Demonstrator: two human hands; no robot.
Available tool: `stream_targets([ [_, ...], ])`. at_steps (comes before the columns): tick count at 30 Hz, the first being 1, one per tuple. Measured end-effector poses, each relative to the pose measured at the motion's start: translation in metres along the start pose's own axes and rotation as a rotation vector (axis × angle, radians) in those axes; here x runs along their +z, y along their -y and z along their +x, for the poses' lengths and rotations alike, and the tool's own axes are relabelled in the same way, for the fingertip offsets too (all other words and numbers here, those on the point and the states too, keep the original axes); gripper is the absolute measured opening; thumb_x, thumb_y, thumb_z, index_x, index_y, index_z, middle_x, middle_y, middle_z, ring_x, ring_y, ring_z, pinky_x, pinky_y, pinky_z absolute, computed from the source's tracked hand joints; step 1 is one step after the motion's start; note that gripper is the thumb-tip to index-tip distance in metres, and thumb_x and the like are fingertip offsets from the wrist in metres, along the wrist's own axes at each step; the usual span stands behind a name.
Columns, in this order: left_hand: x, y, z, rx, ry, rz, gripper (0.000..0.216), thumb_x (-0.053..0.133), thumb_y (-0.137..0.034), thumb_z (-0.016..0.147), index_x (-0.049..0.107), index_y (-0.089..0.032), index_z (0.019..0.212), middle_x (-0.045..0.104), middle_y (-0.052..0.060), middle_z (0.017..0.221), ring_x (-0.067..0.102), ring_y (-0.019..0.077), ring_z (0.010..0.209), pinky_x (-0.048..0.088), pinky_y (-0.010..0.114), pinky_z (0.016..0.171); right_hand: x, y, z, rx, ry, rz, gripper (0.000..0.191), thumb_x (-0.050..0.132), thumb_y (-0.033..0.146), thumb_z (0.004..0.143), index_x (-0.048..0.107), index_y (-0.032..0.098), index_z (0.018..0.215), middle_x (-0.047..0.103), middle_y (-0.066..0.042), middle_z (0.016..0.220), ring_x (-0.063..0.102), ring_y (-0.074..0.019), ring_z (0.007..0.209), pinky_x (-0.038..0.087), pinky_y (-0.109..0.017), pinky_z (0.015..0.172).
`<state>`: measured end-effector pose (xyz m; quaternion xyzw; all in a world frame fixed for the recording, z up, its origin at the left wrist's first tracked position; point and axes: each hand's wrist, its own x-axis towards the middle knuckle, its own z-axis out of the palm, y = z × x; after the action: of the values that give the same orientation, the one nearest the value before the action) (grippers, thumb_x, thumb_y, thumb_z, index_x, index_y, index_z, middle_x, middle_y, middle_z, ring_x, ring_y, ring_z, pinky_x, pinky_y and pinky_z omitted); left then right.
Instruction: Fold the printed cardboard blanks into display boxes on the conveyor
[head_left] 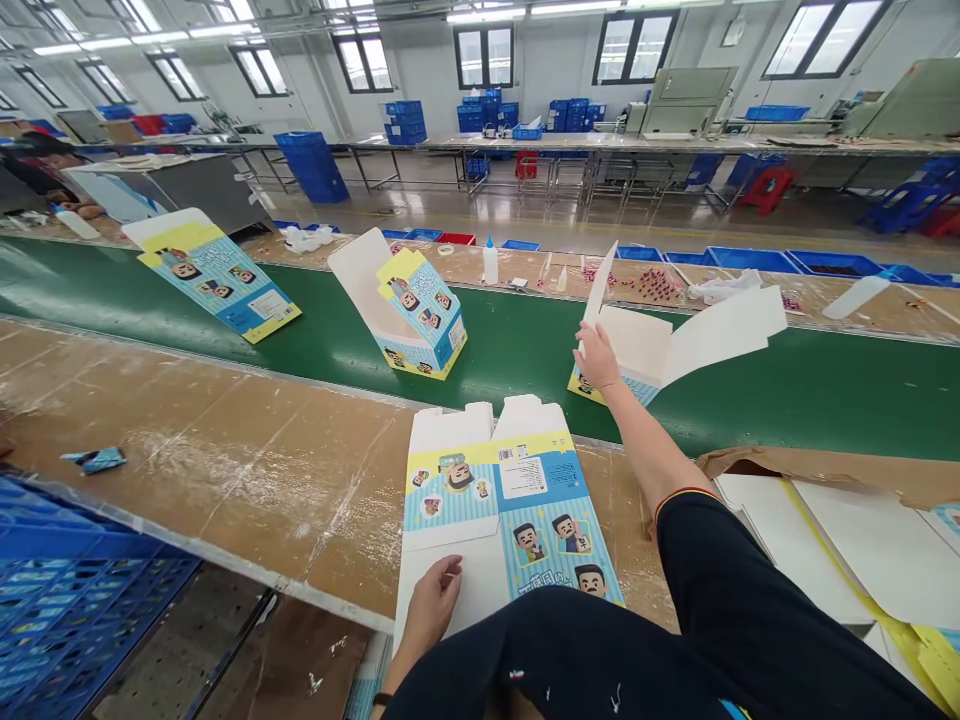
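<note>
My right hand (pixel 598 357) reaches out over the green belt, its fingers closed on the near left edge of an opened cardboard box (pixel 637 340) with raised white flaps. Close to my body, my left hand (pixel 433 600) rests on a flat, folded carton (pixel 454 555), fingers loosely curved and gripping nothing. That carton is white, with yellow and blue printed panels showing cartoon figures. Left of the right hand, a partly erected printed box (pixel 427 325) stands on the belt with a tall white flap up. Another printed box (pixel 214 275) leans farther left.
Beyond the green belt (pixel 517 340) runs a bench with a glue bottle (pixel 490 262), small red pieces (pixel 654 285) and blue trays (pixel 754 261). A blue crate (pixel 82 590) stands at lower left. White cartons (pixel 862 540) lie at right. Someone sits at far left.
</note>
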<state>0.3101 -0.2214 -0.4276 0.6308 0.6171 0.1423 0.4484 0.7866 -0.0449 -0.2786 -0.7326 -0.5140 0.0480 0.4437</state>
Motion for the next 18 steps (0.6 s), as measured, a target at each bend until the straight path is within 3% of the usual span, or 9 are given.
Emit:
stream_targets([
  [3, 0.002, -0.005, 0.0, 0.001, 0.009, -0.006, 0.041, 0.052, -0.039, 0.078, 0.077, -0.02, 0.104, 0.08, 0.01, 0.096, 0.075, 0.0257, 0.084, 0.061, 0.043, 0.088, 0.019, 0.001, 0.008, 0.052, -0.024, 0.037, 0.043, 0.061, 0.016, 0.083, 0.05, 0.018, 0.125, 0.056, -0.016, 0.132, 0.051, -0.0267, 0.14, 0.038, -0.047, 0.122],
  [5, 0.004, -0.01, -0.001, -0.001, 0.03, -0.003, 0.038, 0.052, -0.035, 0.078, 0.077, -0.02, 0.102, 0.08, 0.01, 0.097, 0.075, 0.0255, 0.086, 0.061, 0.042, 0.09, 0.031, 0.003, 0.014, 0.118, -0.062, 0.058, 0.06, 0.063, 0.024, 0.086, 0.039, 0.015, 0.141, 0.047, -0.022, 0.144, 0.053, -0.0286, 0.137, 0.045, -0.047, 0.115],
  [9, 0.007, -0.019, -0.006, -0.022, 0.056, 0.038, 0.034, 0.053, -0.028, 0.078, 0.078, -0.021, 0.1, 0.081, 0.009, 0.098, 0.075, 0.0248, 0.092, 0.059, 0.039, 0.092, 0.049, 0.012, 0.025, 0.187, -0.032, 0.014, 0.092, 0.073, 0.035, 0.084, 0.024, 0.015, 0.159, 0.035, -0.026, 0.158, 0.056, -0.0364, 0.131, 0.05, -0.052, 0.108],
  [12, 0.008, -0.023, -0.009, -0.045, 0.058, 0.043, 0.031, 0.055, -0.025, 0.078, 0.078, -0.021, 0.099, 0.08, 0.008, 0.096, 0.075, 0.0245, 0.091, 0.058, 0.037, 0.09, 0.058, 0.02, 0.031, 0.218, 0.029, -0.11, 0.089, 0.071, 0.029, 0.084, 0.029, 0.022, 0.163, 0.041, -0.023, 0.156, 0.061, -0.0399, 0.123, 0.05, -0.055, 0.104],
  [15, 0.009, -0.026, -0.012, -0.05, 0.053, 0.04, 0.031, 0.055, -0.024, 0.079, 0.078, -0.021, 0.099, 0.079, 0.007, 0.092, 0.074, 0.0239, 0.089, 0.057, 0.037, 0.088, 0.061, 0.027, 0.036, 0.25, 0.096, -0.207, 0.077, 0.058, 0.018, 0.09, 0.035, 0.027, 0.163, 0.055, -0.02, 0.14, 0.066, -0.0377, 0.112, 0.05, -0.057, 0.102],
  [18, 0.01, -0.029, -0.015, -0.046, 0.055, 0.036, 0.032, 0.052, -0.024, 0.081, 0.077, -0.021, 0.101, 0.078, 0.006, 0.089, 0.073, 0.0227, 0.085, 0.057, 0.035, 0.087, 0.058, 0.034, 0.039, 0.244, 0.169, -0.294, 0.077, 0.05, 0.01, 0.09, 0.035, 0.026, 0.163, 0.06, -0.021, 0.133, 0.063, -0.0384, 0.115, 0.046, -0.06, 0.104],
])
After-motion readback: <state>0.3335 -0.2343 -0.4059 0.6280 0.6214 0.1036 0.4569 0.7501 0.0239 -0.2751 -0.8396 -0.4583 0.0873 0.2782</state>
